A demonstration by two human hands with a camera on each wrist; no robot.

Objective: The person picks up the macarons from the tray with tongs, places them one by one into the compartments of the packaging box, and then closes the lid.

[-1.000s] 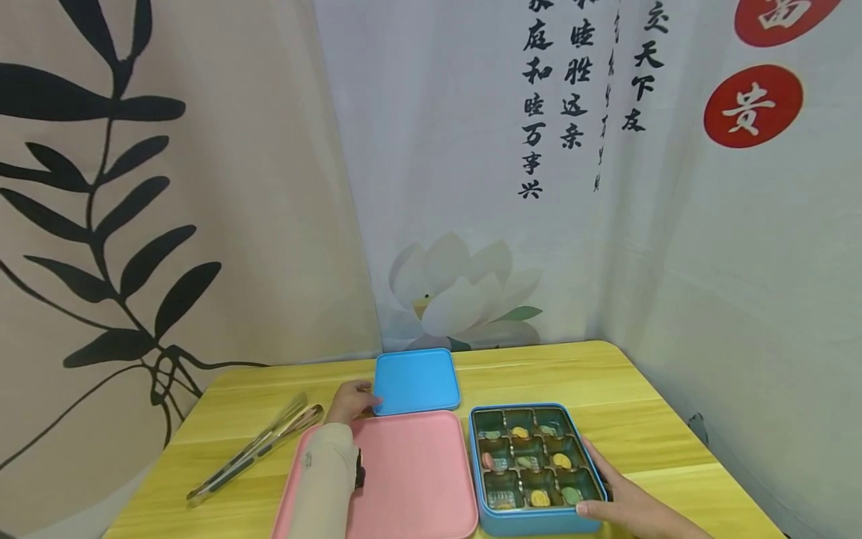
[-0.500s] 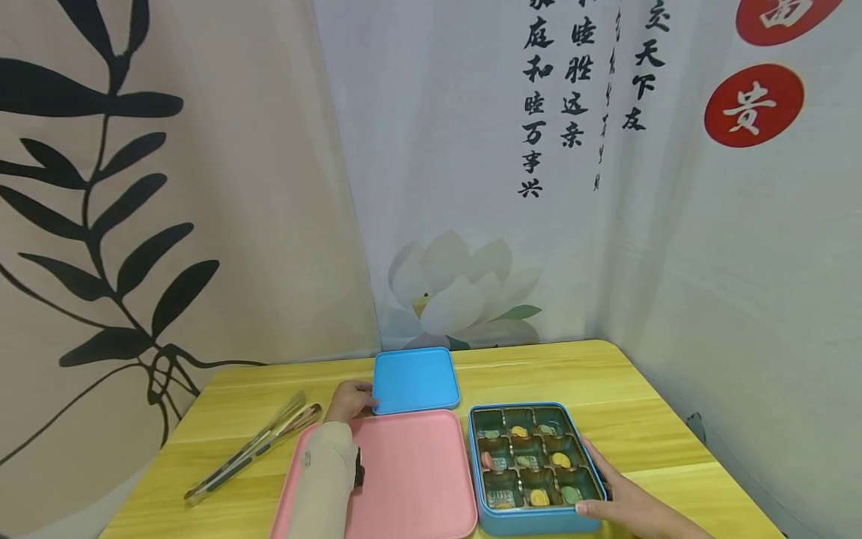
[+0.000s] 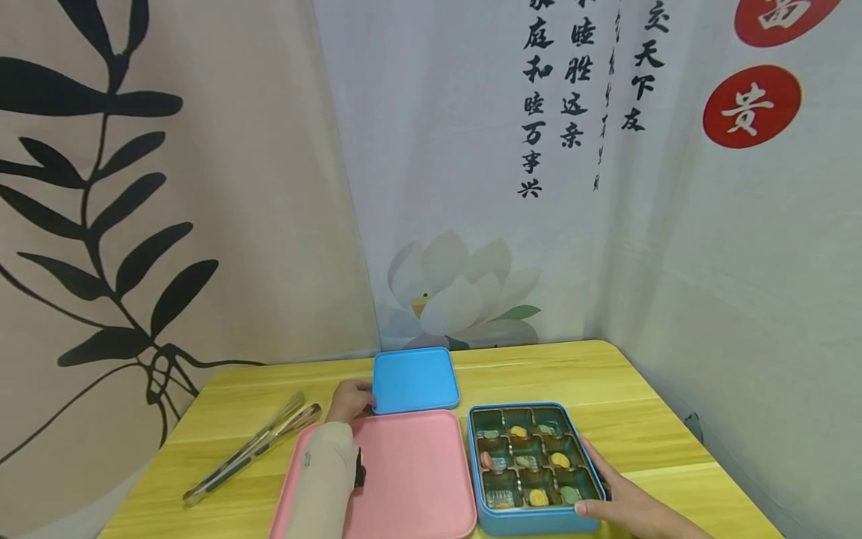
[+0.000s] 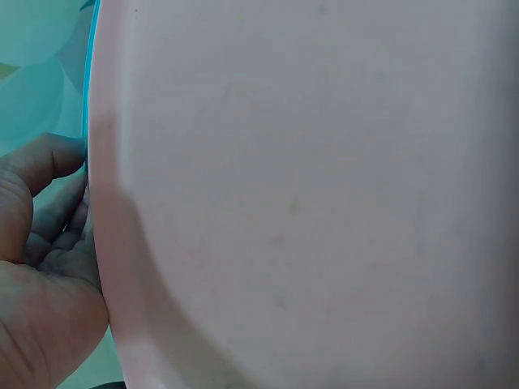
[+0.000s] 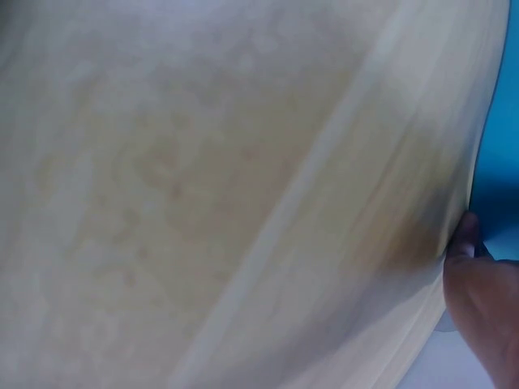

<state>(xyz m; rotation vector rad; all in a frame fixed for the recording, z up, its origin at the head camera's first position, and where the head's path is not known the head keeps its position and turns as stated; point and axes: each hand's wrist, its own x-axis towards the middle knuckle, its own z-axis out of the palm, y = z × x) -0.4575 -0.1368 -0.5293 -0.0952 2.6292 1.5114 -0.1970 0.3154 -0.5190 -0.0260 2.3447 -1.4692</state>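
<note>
At the back of the table lies a flat blue lid [image 3: 414, 379] with a raised rim. My left hand [image 3: 348, 401] pinches its left edge; in the left wrist view the thumb [image 4: 61, 152] meets the blue rim. A large pink tray [image 3: 417, 471] sits in front of the lid, under my left forearm. To its right stands a blue box [image 3: 539, 522] with a dark divided insert, holding small round yellow, green and pink pieces [image 3: 560, 460] in its compartments. My right hand [image 3: 626, 498] grips the box's front right corner, thumb in front and fingers along the right side.
Metal tongs [image 3: 252, 451] lie slantwise on the left of the yellow wood-grain table [image 3: 673, 457]. A printed curtain [image 3: 465, 187] hangs close behind the back edge, and another pale curtain [image 3: 741, 299] runs along the right.
The lid and my left hand have shifted very slightly left in the head view, along with the camera. Otherwise both hands keep their places, and the box and tray stay put.
</note>
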